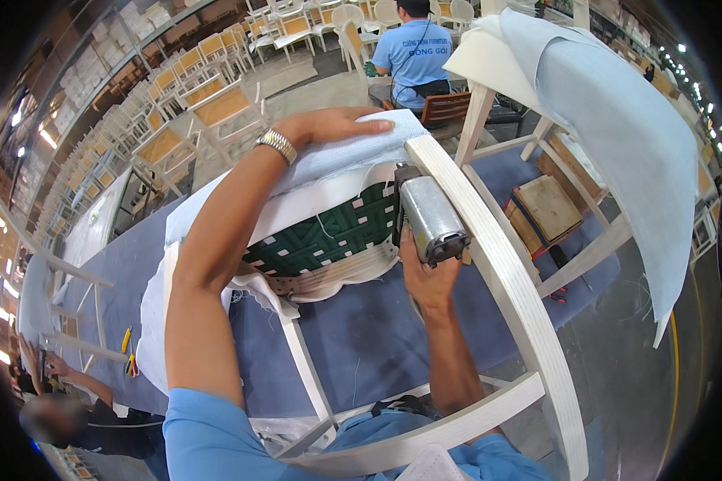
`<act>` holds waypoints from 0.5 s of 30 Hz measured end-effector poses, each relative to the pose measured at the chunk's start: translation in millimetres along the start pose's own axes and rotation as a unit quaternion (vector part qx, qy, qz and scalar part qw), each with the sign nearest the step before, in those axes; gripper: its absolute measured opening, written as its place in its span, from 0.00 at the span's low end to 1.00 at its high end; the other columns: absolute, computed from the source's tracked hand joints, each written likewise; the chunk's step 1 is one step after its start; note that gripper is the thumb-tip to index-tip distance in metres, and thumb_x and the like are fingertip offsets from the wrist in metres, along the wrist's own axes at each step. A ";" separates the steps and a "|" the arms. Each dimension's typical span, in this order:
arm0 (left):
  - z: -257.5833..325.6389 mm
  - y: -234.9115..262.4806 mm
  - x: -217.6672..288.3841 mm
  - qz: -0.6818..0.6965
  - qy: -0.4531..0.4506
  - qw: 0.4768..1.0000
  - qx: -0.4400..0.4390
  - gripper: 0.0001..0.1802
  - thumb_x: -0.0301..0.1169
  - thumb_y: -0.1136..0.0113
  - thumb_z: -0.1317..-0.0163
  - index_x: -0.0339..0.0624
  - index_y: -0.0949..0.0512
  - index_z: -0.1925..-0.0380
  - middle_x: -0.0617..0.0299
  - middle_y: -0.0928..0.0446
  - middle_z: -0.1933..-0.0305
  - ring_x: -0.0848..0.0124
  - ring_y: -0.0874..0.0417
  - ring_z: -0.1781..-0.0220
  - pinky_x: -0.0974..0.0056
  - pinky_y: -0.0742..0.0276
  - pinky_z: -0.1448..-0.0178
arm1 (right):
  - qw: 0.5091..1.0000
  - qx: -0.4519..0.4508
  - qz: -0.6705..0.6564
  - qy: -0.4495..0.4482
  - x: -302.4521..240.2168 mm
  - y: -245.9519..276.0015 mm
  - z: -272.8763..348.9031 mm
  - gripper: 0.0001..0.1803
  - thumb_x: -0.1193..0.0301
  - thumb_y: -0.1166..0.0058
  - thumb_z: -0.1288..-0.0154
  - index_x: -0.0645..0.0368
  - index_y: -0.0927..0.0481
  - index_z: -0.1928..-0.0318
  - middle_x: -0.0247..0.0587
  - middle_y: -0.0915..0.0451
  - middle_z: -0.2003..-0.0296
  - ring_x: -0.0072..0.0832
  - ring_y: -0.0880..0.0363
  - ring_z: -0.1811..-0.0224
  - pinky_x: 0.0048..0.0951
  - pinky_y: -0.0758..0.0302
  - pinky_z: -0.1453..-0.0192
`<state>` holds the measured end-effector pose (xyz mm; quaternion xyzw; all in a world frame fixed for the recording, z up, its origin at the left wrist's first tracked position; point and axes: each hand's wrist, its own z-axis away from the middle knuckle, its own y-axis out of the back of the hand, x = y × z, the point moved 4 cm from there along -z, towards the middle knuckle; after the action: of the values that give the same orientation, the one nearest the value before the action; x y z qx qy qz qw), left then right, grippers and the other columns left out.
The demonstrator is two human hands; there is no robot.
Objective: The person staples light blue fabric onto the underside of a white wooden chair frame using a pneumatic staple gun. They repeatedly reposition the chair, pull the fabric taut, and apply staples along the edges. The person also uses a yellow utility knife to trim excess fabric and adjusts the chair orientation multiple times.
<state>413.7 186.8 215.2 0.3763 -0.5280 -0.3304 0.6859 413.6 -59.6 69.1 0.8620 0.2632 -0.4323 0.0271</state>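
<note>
White folded material point(433, 466) pokes into my view at the near edge, right of a blue sleeve point(204, 429). Beyond it I watch the right hand point(429, 276) with its fingers closed around a silver-and-black tool point(433, 212), beside the green webbing point(329, 240) of a pale wooden chair point(515, 280) over a blue-grey table point(353, 361). Farther and left, the left hand point(337, 128) rests on light-blue fabric point(337, 164), thumb pointing right, its other fingers too hidden for me to tell their spread.
</note>
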 end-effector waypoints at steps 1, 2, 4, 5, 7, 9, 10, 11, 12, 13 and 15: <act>3.6 -1.7 2.8 -0.033 -0.036 0.998 0.029 0.56 0.75 0.54 0.36 0.38 0.38 0.24 0.40 0.33 0.26 0.50 0.30 0.25 0.56 0.38 0.23 | 1.000 -0.005 0.003 -0.011 2.6 -0.7 -1.0 0.10 0.77 0.33 0.39 0.68 0.17 0.58 0.47 0.13 0.66 0.34 0.12 0.65 0.33 0.19 0.59; 5.8 -4.8 2.1 -0.059 -0.037 0.997 0.038 0.57 0.75 0.52 0.36 0.38 0.40 0.24 0.38 0.33 0.26 0.49 0.30 0.26 0.55 0.37 0.24 | 1.000 -0.012 0.007 -0.024 5.5 -0.9 -1.0 0.09 0.77 0.33 0.39 0.67 0.16 0.58 0.46 0.13 0.67 0.35 0.12 0.66 0.33 0.19 0.60; 8.7 -9.7 1.2 -0.108 -0.038 0.992 0.057 0.58 0.73 0.48 0.37 0.39 0.44 0.22 0.35 0.32 0.28 0.46 0.29 0.27 0.53 0.35 0.25 | 0.999 -0.016 0.039 -0.003 7.6 -3.1 -5.9 0.08 0.77 0.33 0.39 0.67 0.17 0.60 0.47 0.14 0.68 0.35 0.13 0.67 0.33 0.19 0.61; 9.8 -12.2 0.7 -0.137 -0.041 0.987 0.068 0.57 0.71 0.46 0.37 0.40 0.45 0.22 0.35 0.32 0.28 0.45 0.28 0.28 0.52 0.34 0.26 | 0.998 -0.020 0.053 0.010 8.4 -4.8 -9.5 0.08 0.77 0.33 0.38 0.67 0.17 0.61 0.47 0.14 0.68 0.35 0.13 0.68 0.34 0.20 0.62; 12.1 -17.1 -0.5 -0.195 -0.047 0.975 0.091 0.55 0.67 0.43 0.37 0.42 0.47 0.22 0.33 0.32 0.29 0.42 0.28 0.29 0.50 0.32 0.27 | 0.997 -0.032 0.061 0.016 7.3 -6.3 -15.4 0.07 0.76 0.33 0.38 0.66 0.17 0.62 0.47 0.15 0.69 0.35 0.14 0.69 0.34 0.20 0.63; 17.6 -20.4 5.1 -0.209 -0.051 0.971 0.106 0.53 0.59 0.39 0.38 0.43 0.47 0.22 0.34 0.32 0.30 0.41 0.26 0.32 0.48 0.31 0.29 | 0.998 -0.041 0.046 0.006 9.5 -9.6 -18.0 0.08 0.76 0.33 0.38 0.66 0.17 0.62 0.47 0.15 0.69 0.35 0.14 0.69 0.33 0.20 0.63; 18.9 -22.5 8.3 -0.216 -0.053 0.968 0.114 0.52 0.55 0.37 0.38 0.44 0.47 0.22 0.35 0.32 0.30 0.40 0.26 0.33 0.48 0.30 0.30 | 0.999 -0.045 0.028 -0.007 13.5 -12.0 -18.7 0.08 0.76 0.33 0.38 0.65 0.18 0.61 0.46 0.15 0.69 0.34 0.14 0.69 0.33 0.20 0.63; 20.4 -22.9 8.1 -0.226 -0.055 0.965 0.120 0.51 0.52 0.37 0.39 0.44 0.48 0.22 0.35 0.32 0.30 0.40 0.25 0.33 0.47 0.30 0.30 | 0.999 -0.049 0.006 -0.017 16.0 -16.5 -19.8 0.08 0.76 0.33 0.38 0.65 0.18 0.61 0.46 0.15 0.69 0.34 0.14 0.69 0.33 0.20 0.62; 20.9 -24.4 8.1 -0.237 -0.057 0.962 0.127 0.51 0.49 0.36 0.40 0.45 0.48 0.21 0.36 0.32 0.30 0.40 0.25 0.34 0.47 0.29 0.30 | 0.999 -0.049 0.010 -0.004 17.3 -19.0 -19.8 0.08 0.75 0.33 0.38 0.65 0.18 0.60 0.45 0.15 0.69 0.33 0.15 0.69 0.33 0.20 0.62; 21.3 -25.1 8.3 -0.247 -0.060 0.958 0.133 0.51 0.47 0.36 0.41 0.45 0.49 0.21 0.36 0.32 0.30 0.40 0.25 0.35 0.46 0.29 0.31 | 0.999 -0.048 0.014 0.009 19.0 -20.9 -19.7 0.09 0.75 0.33 0.38 0.65 0.18 0.60 0.45 0.15 0.69 0.32 0.15 0.69 0.32 0.20 0.62; 23.2 -25.7 9.4 -0.254 -0.050 0.957 0.131 0.52 0.43 0.35 0.42 0.46 0.49 0.21 0.37 0.33 0.30 0.40 0.25 0.35 0.46 0.29 0.31 | 0.999 -0.049 0.012 0.004 19.9 -24.3 -19.7 0.10 0.75 0.33 0.38 0.65 0.19 0.59 0.45 0.15 0.69 0.31 0.15 0.69 0.32 0.21 0.62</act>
<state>391.8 162.1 201.1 0.5673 -0.4871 -0.4400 0.4973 426.0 -24.7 70.7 0.8645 0.2737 -0.4151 0.0740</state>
